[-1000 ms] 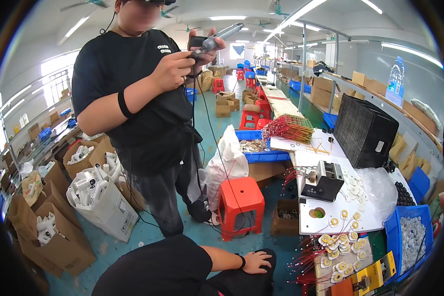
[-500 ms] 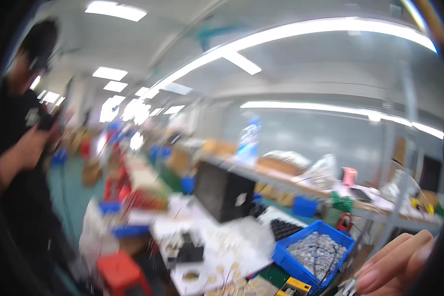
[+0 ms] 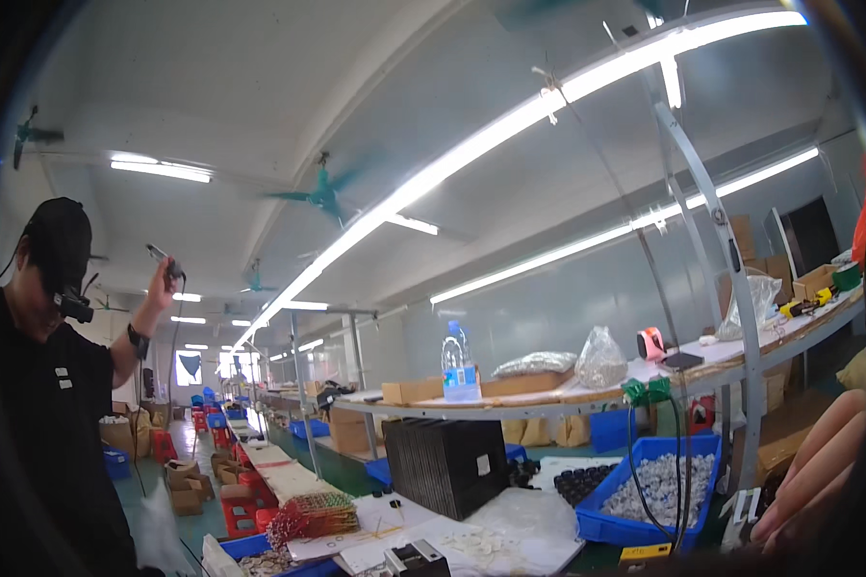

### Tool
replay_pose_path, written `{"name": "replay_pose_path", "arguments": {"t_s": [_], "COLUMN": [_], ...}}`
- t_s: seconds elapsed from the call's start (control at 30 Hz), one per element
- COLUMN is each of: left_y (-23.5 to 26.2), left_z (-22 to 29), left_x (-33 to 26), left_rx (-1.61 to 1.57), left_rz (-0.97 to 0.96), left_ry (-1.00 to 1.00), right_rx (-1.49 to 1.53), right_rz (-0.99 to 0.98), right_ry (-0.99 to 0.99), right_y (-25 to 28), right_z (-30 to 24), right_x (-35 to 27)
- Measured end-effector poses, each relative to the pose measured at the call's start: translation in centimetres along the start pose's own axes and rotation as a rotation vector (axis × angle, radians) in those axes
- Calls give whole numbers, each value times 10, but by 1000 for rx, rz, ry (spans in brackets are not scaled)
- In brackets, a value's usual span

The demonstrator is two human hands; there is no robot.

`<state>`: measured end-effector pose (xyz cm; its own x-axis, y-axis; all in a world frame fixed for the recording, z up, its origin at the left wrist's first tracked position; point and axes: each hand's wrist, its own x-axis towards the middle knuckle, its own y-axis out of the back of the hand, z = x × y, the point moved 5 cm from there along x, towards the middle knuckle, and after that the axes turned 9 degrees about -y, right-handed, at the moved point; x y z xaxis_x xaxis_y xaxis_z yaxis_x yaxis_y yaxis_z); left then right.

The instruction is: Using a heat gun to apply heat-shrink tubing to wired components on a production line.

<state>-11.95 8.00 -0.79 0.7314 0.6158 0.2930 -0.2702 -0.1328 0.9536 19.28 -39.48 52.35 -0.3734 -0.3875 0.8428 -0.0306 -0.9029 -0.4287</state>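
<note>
We are seeing our right hand (image 3: 818, 466) rising at the lower right edge of the frame, fingers (image 3: 808, 481) loosely extended and held together, gripping nothing that shows; we cannot tell whether it is touching anything; nearest it, just left, a blue bin (image 3: 645, 510) of small pale parts is sitting on the worktop (image 3: 510, 539); our left hand is lying outside the frame.

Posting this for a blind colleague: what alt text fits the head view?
A raised right hand fills the lower right corner, holding nothing visible, above a blue bin of small white parts on a workbench. At left, a co-worker in black lifts one arm.
</note>
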Motion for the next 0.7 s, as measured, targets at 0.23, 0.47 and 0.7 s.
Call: {"name": "replay_pose_path", "arguments": {"t_s": [0.23,0.47,0.7], "left_y": [-89,-107,-122], "left_z": [124,171,163], "left_x": [-110,-189,-179], "left_rx": [-337,-526,-454], "left_rz": [-102,-282,-208], "left_ry": [223,486,442], "right_rx": [159,483,1012], "right_rz": [-324,-641,-951], "right_ry": [139,201,98], "right_y": [-29,-63,-55], "right_z": [10,-10,-56], "right_x": [-9,-68,-143]}}
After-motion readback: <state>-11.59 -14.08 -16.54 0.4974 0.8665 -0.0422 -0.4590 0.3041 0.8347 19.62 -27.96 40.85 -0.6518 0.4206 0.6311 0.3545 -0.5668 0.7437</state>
